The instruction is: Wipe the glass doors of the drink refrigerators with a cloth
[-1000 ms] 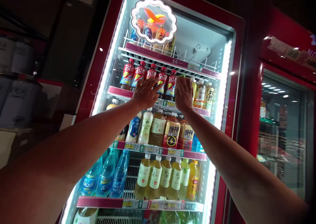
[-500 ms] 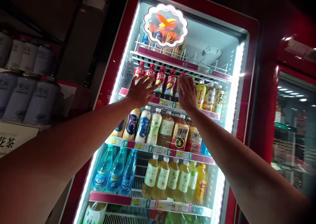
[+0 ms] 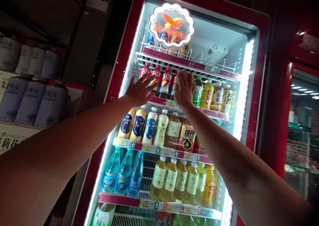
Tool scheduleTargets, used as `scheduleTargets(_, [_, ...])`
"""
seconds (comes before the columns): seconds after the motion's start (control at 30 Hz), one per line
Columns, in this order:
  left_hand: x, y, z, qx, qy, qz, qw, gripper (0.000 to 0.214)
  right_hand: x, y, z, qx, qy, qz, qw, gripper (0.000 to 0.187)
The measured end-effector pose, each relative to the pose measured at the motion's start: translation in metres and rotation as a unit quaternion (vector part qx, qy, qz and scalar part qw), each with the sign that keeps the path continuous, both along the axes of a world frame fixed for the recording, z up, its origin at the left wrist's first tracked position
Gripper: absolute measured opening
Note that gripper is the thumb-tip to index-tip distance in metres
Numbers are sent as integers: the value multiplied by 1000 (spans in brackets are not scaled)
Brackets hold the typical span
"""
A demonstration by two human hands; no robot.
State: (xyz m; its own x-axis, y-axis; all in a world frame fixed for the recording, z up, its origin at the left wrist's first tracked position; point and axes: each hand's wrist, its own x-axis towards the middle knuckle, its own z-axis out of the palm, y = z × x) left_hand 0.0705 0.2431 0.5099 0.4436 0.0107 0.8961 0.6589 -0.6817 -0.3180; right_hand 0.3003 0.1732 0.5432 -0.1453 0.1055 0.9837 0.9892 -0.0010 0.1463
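Both my arms reach up toward a red-framed drinks fridge [image 3: 209, 3], lit inside and fronted by glass. My left hand [image 3: 139, 92] is open with fingers spread, nearest the row of red-capped bottles [image 3: 165, 81] on the second shelf. My right hand [image 3: 183, 89], flat with its fingers together and its back to me, covers part of that row. Just right of it stands a green-capped bottle [image 3: 197, 91], then a yellow one [image 3: 206, 94]. Neither hand holds anything. Whether the palms touch the glass I cannot tell.
Lower shelves hold white-capped bottles [image 3: 150, 126], blue bottles [image 3: 122, 174] and pale yellow tea bottles [image 3: 170, 177]. A glowing scalloped sign [image 3: 171, 25] is on the upper glass. Grey-lilac canisters [image 3: 51, 104] stand on shelves at left. Another red-framed fridge [image 3: 287, 119] is at right.
The fridge has shifted slightly right in view. My right hand has moved left relative to the bottles, uncovering the green-capped one. My left hand has also shifted slightly left against the shelf, still spread.
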Motion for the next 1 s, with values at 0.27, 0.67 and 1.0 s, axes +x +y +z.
scheduleTargets(0.27, [-19, 10, 10, 0, -3, -19, 1000, 63, -22, 5, -1, -46, -70, 4, 996, 60])
scheduleTargets(0.67, [-65, 32, 19, -6, -13, 62, 998, 67, -67, 22, -2, -46, -65, 21, 997, 59])
scheduleTargets(1.0, [-89, 39, 18, -18, -29, 93, 995, 63, -104, 38, -4, -62, -100, 32, 992, 59])
